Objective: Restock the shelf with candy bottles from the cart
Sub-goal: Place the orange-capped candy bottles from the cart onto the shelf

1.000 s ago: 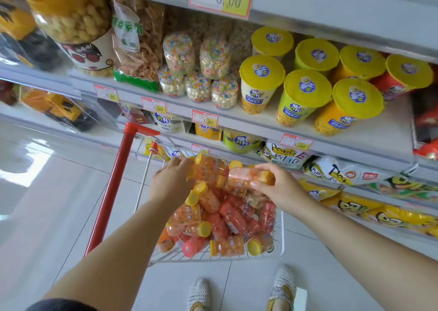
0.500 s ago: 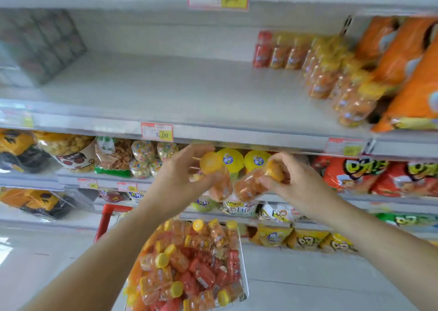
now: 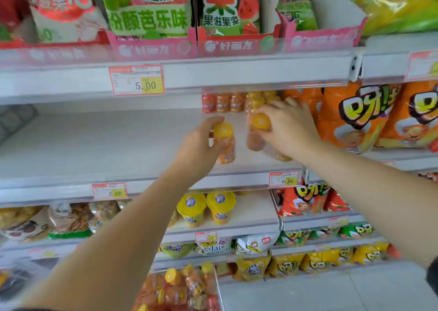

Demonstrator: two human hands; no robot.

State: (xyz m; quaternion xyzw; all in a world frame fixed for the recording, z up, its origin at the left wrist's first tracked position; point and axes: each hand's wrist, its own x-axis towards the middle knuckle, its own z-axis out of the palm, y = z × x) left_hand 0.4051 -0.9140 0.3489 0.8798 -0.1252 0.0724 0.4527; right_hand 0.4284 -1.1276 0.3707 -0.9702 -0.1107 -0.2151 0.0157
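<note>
Head view. The step in hand is placement on the shelf (image 3: 94, 144).

The left hand (image 3: 198, 150) is raised over the middle shelf. Its fingers (image 3: 208, 124) are grasping an orange candy bottle (image 3: 225, 148) with a yellow cap, held upright just above the shelf board.

The right hand (image 3: 292, 128) grasps a second candy bottle (image 3: 256, 136) by the cap end, just right of the first and close to the stocked row (image 3: 222, 103) at the far right of the shelf. Something pale with a yellow end shows under the right palm. It may be a third bottle, but blur prevents a finding.

Orange snack bags (image 3: 355, 118) stand directly right of the right hand. The left stretch of the shelf is bare board. The cart (image 3: 216, 284), near and low in the frame, holds many more bottles (image 3: 175, 287), so most of the restocking appears to remain.

Next move, as judged: set both bottles down upright against the existing row, caps up, then release. The risks are toppling neighbouring bottles and crowding the snack bags.
</note>
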